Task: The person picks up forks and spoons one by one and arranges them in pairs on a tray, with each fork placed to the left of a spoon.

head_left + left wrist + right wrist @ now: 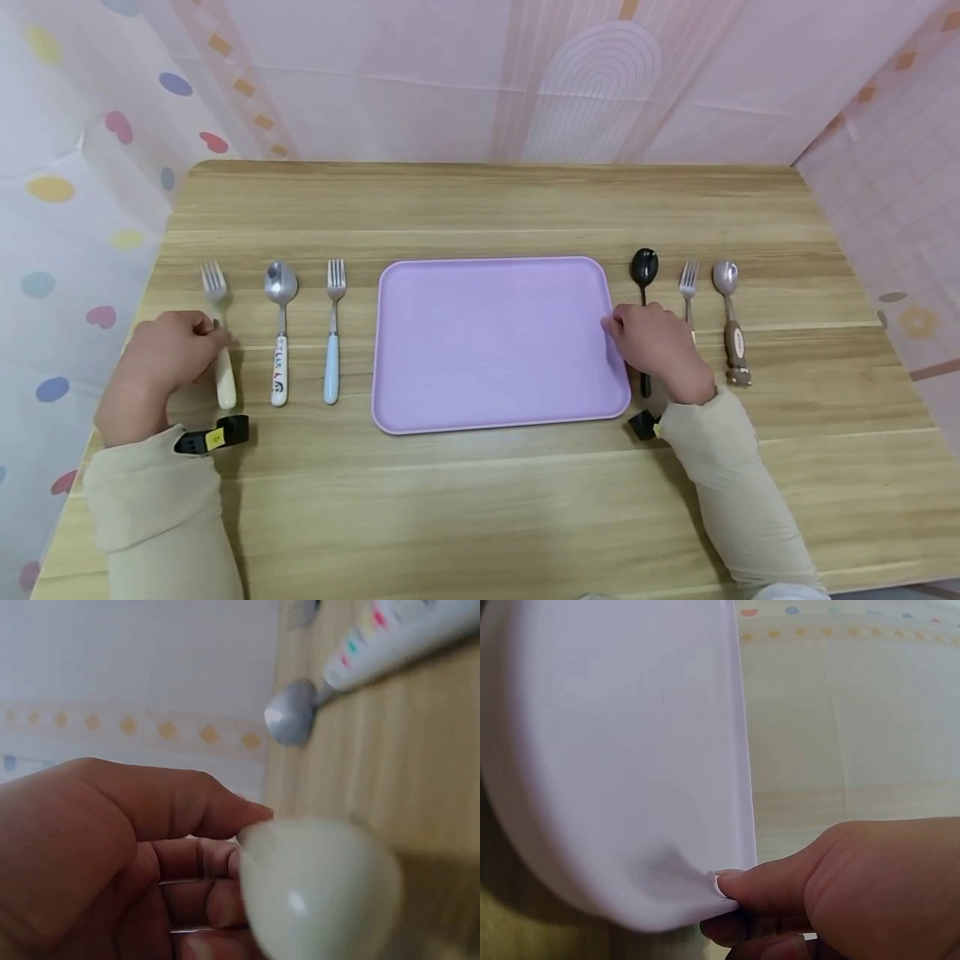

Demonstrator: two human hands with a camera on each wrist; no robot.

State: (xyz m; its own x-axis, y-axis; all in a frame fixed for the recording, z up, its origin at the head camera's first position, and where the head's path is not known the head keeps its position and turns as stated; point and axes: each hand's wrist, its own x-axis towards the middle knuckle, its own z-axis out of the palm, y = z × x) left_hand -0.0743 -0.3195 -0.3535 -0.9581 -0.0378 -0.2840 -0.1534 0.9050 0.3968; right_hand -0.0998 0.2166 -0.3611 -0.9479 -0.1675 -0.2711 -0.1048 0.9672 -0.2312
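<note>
My left hand (167, 354) pinches a fork (226, 379) with a cream handle at the table's left side; its tines point to the far edge. In the left wrist view the thumb (217, 806) lies against the pale handle (322, 892), which looms large and blurred. A flat lilac tray (498, 346) lies mid-table. On its right rim my right hand (660, 343) has hold, the thumb (761, 889) on the inner side and fingers beneath in the right wrist view. That forearm and hand partly cover a black spoon (644, 267) and a small fork (688, 279).
Right of the tray, beyond the small fork, lies a spoon (734, 342) with a brown figured handle. Between left hand and tray are a spoon (280, 367) with a patterned white handle and a fork (332, 367) with a light blue handle. Printed curtains (420, 83) hang behind the wooden table (480, 508).
</note>
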